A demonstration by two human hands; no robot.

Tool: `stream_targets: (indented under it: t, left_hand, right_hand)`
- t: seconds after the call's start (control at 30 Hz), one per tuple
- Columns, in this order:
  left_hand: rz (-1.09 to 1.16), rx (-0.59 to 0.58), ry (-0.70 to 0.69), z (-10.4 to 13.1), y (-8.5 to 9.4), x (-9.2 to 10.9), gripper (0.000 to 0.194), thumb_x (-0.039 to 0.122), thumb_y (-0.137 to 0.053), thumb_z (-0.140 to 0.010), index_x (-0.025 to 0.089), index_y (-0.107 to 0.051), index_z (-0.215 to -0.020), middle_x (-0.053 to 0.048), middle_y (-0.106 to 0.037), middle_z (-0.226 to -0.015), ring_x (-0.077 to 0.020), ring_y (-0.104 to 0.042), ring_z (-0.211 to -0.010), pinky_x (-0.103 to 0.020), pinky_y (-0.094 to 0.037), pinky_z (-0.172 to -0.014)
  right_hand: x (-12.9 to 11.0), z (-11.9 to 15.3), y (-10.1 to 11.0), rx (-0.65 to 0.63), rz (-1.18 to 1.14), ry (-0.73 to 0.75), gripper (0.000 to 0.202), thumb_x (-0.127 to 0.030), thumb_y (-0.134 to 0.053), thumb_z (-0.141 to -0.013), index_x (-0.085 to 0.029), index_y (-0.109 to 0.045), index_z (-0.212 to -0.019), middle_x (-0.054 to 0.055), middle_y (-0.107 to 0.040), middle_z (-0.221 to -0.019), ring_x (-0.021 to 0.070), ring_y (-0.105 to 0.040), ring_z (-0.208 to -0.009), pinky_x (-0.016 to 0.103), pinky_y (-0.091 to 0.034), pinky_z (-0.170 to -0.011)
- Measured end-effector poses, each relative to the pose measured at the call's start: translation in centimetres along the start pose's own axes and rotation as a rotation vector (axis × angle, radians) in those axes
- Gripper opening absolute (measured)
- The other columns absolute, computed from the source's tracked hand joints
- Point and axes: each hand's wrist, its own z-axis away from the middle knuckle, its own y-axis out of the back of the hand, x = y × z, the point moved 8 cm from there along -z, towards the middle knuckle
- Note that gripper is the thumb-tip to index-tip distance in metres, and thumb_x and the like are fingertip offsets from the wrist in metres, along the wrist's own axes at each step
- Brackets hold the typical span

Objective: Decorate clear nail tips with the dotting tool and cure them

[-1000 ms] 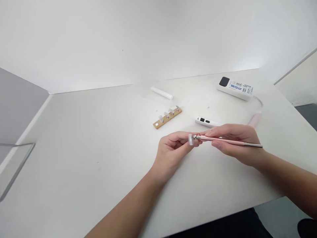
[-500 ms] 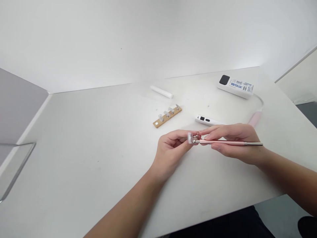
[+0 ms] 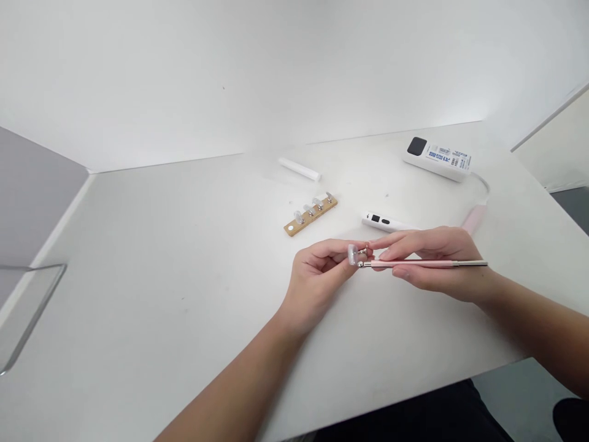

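Observation:
My left hand [image 3: 322, 270] pinches the small metal stand of a clear, glittery nail tip [image 3: 353, 254], which points up and to the left. Between the fingers of my right hand [image 3: 427, 261] lies a slim pink pen-like tool [image 3: 414, 264] with metal ends, held almost level. Its left end, with a small silver ball, is right beside the nail tip; whether they touch I cannot tell. Behind my hands, a wooden strip [image 3: 294, 229] bears several more nail tips on metal stands and one bare white dot.
A white stick [image 3: 300, 169] lies behind the strip. Just beyond my right hand is a white pen-shaped device [image 3: 384, 222] with a small dark display. Further back sits a white box with blue print [image 3: 437, 159], its cable running to a pink handpiece [image 3: 475, 218]. White walls border the table.
Both hands keep almost the same pose, with the tool's end still beside the nail tip. The whole view has shifted very slightly.

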Motion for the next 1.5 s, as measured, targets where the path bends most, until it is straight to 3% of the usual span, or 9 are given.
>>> stream_targets:
  t: [0.2, 0.33, 0.57, 0.8, 1.1, 1.37, 1.5]
  left_hand:
    - [-0.019, -0.026, 0.006, 0.1, -0.2, -0.1, 0.004, 0.03, -0.087, -0.089, 0.029, -0.088, -0.093, -0.006, -0.087, -0.103, -0.0205, -0.082, -0.094, -0.033, -0.067, -0.089]
    - [-0.043, -0.028, 0.006, 0.1, -0.3, 0.0, 0.002, 0.028, -0.086, -0.09, 0.027, -0.087, -0.089, -0.006, -0.087, -0.1, -0.0205, -0.081, -0.096, -0.031, -0.066, -0.088]
    - [-0.023, 0.0, 0.022, 0.2, -0.1, -0.1, 0.01, 0.032, -0.089, -0.086, 0.025, -0.088, -0.092, -0.009, -0.087, -0.102, -0.0249, -0.082, -0.092, -0.041, -0.068, -0.089]
    - [0.008, -0.005, 0.007, 0.2, -0.2, 0.0, 0.006, 0.029, -0.088, -0.088, 0.028, -0.088, -0.094, -0.007, -0.087, -0.102, -0.0238, -0.083, -0.095, -0.039, -0.068, -0.093]
    - [-0.04, -0.027, 0.01, 0.2, -0.4, 0.1, 0.003, 0.028, -0.086, -0.089, 0.026, -0.088, -0.091, -0.007, -0.087, -0.102, -0.022, -0.082, -0.094, -0.034, -0.068, -0.089]
    - [-0.011, -0.011, 0.014, 0.2, -0.3, 0.1, 0.006, 0.031, -0.088, -0.087, 0.028, -0.088, -0.093, -0.007, -0.087, -0.1, -0.0248, -0.083, -0.095, -0.041, -0.068, -0.093]
    - [-0.028, -0.017, 0.014, 0.2, -0.2, 0.0, 0.006, 0.029, -0.088, -0.088, 0.026, -0.088, -0.093, -0.008, -0.087, -0.102, -0.0252, -0.083, -0.095, -0.042, -0.068, -0.093]
  right_hand:
    - [0.4, 0.3, 0.9, 0.131, 0.078, -0.058, 0.029, -0.012, -0.08, -0.092, -0.035, -0.086, -0.109, 0.0, -0.087, -0.109, 0.0209, -0.084, -0.099, 0.029, -0.071, -0.084]
    - [0.5, 0.4, 1.0, 0.143, 0.101, -0.062, 0.027, -0.015, -0.079, -0.093, -0.035, -0.086, -0.11, 0.0, -0.087, -0.104, 0.02, -0.084, -0.094, 0.027, -0.069, -0.077]
    - [0.7, 0.3, 0.8, 0.115, 0.051, -0.062, 0.028, -0.014, -0.079, -0.093, -0.036, -0.086, -0.11, 0.0, -0.086, -0.11, 0.0215, -0.084, -0.1, 0.032, -0.071, -0.087]
    - [0.0, 0.0, 0.3, 0.015, -0.025, -0.005, 0.033, -0.009, -0.078, -0.092, -0.034, -0.085, -0.113, 0.0, -0.085, -0.118, 0.0209, -0.081, -0.114, 0.032, -0.067, -0.101]
    - [0.5, 0.3, 0.9, 0.1, 0.08, -0.061, 0.026, -0.018, -0.078, -0.095, -0.037, -0.085, -0.111, -0.001, -0.087, -0.106, 0.021, -0.084, -0.098, 0.032, -0.069, -0.086]
    - [0.0, -0.1, 0.5, 0.044, 0.01, -0.036, 0.026, -0.013, -0.079, -0.092, -0.033, -0.086, -0.108, 0.001, -0.086, -0.113, 0.0218, -0.083, -0.108, 0.034, -0.069, -0.098]
    - [0.2, 0.0, 0.8, 0.097, 0.072, -0.053, 0.022, -0.015, -0.08, -0.091, -0.031, -0.086, -0.104, 0.002, -0.087, -0.108, 0.0223, -0.084, -0.101, 0.033, -0.071, -0.089]
